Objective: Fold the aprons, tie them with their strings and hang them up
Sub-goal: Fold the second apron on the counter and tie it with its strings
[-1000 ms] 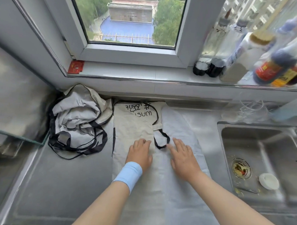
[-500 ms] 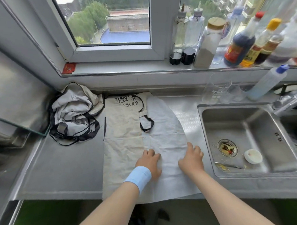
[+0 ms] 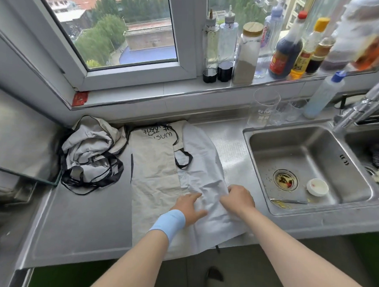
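- Whereas a second ago both hands lay flat near the middle of the apron (image 3: 155, 163), they now sit at its near end, closer together.
- Right hand (image 3: 238, 198): half a second ago it rested flat at the apron's right edge. Its fingers are now curled, and the grey cloth is drawn into creases just left of it. Judged to be grasping that edge.
- Left hand (image 3: 189, 205): released, fingers straight and spread, palm pressing the cloth down just left of the right hand. Its pose is unchanged from the earlier views, though its place is nearer.
- Meaning for the task: smoothing appears finished, and a lengthwise fold of the right panel, across toward the left hand, appears to be starting. Folding is at an early stage. Tying and hanging are not yet done.
- Apron position: spread lengthwise on the counter (image 3: 83, 221) under both hands, running away from them toward the window. Its near end overhangs the counter's front edge below the wrists.
- Strings (image 3: 183, 162): a black loop lies on the cloth beyond both hands, untied.
- A second apron sits in a crumpled pile (image 3: 92, 152), beyond and well left of the left hand, untouched.
- Sink (image 3: 314, 153): right of the right hand, apart from the cloth.
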Demonstrator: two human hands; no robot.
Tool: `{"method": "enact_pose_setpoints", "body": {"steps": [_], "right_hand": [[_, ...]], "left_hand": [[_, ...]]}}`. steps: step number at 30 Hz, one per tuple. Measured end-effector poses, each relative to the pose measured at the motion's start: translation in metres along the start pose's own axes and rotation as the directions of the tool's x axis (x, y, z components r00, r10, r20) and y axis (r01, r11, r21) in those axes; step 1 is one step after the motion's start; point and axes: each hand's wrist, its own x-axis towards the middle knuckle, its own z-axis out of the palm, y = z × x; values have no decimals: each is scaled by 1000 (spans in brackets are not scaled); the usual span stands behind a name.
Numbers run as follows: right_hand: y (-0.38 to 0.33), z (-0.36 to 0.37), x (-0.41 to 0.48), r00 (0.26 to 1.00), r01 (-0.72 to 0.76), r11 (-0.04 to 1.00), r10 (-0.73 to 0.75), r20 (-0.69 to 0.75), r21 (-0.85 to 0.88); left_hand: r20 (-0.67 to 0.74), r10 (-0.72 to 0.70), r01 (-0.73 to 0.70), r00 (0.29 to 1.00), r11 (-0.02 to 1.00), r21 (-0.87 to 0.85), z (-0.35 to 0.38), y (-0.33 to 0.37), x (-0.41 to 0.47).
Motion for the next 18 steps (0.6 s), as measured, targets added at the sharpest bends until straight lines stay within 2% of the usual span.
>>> {"method": "enact_pose_setpoints", "body": {"steps": [2, 4, 7, 8, 9, 12, 14, 16, 18], "right_hand": [[-14, -10, -2, 993, 40, 984, -58, 98, 173], [-37, -13, -8, 970, 117, 958, -167, 177, 262], [-72, -11, -16, 916, 232, 920, -316, 247, 317], [-89, -4, -23, 889, 270, 907, -363, 278, 323], [-102, 0, -28, 859, 296, 894, -403, 316, 336], [-140, 20, -53, 760, 352, 873, -478, 441, 338], [-151, 39, -61, 712, 275, 877, -461, 530, 395], [-157, 60, -65, 708, 215, 882, -437, 555, 420], [-158, 78, -68, 768, 244, 892, -418, 486, 381]], "left_hand": [[-32, -28, 15, 999, 932, -362, -12, 4, -4], [-17, -51, 28, 999, 766, -642, -31, 3, -16], [120, -52, 131, 991, 471, -872, -62, 0, -34], [156, -30, 155, 987, 397, -905, -74, -8, -43], [168, -21, 164, 986, 376, -912, -82, -16, -46], [133, -128, 178, 983, 462, -869, -103, -48, -62], [117, -232, 225, 966, 519, -825, -107, -76, -67], [120, -324, 299, 938, 586, -754, -106, -105, -72], [67, -363, 327, 929, 722, -610, -98, -131, -74]]}}
